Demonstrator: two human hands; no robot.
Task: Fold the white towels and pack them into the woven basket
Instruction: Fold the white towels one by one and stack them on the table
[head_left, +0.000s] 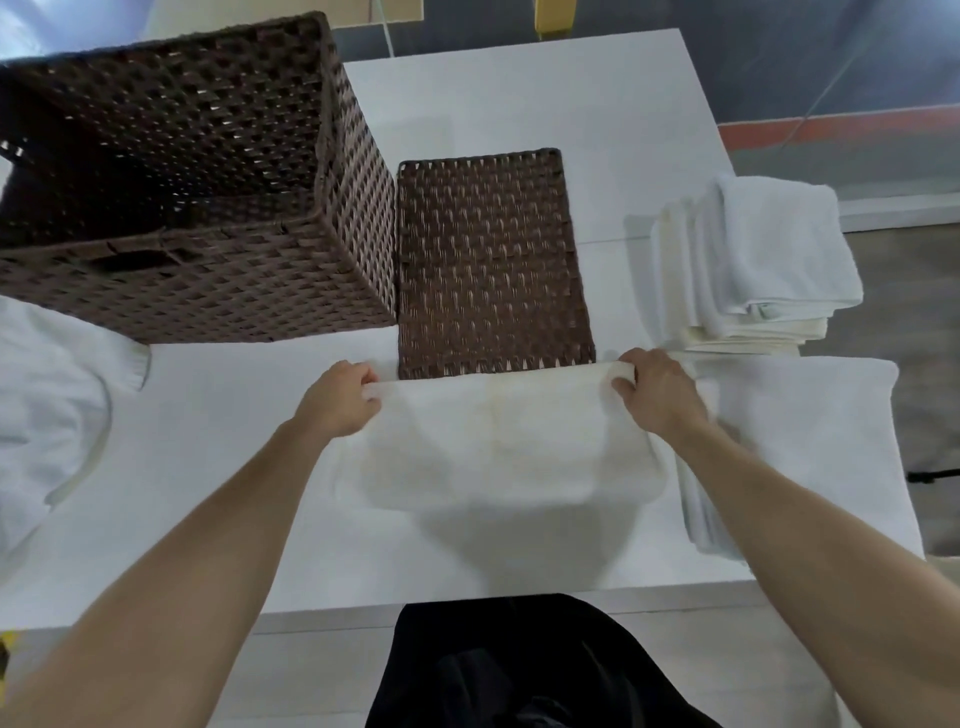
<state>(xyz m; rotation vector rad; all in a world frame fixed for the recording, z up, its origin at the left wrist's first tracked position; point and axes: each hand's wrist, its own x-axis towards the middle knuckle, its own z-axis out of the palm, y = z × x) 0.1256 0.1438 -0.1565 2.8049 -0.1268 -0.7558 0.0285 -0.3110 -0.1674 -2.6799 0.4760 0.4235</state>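
Observation:
A white towel (498, 441) hangs above the table's front middle, held up by its top edge. My left hand (340, 397) pinches its left corner and my right hand (654, 392) grips its right corner. The towel's lower part sags in a rounded fold and casts a shadow on the table. The big brown woven basket (332, 171) stands at the back left, and no towels show inside it. Its flat woven lid (493, 265) lies beside it, just beyond the towel's top edge.
A stack of folded white towels (753, 260) sits at the right. A flat white towel (810, 447) lies at the front right under my right forearm. More white cloth (52, 415) lies at the left edge. The white table (208, 467) ends near my body.

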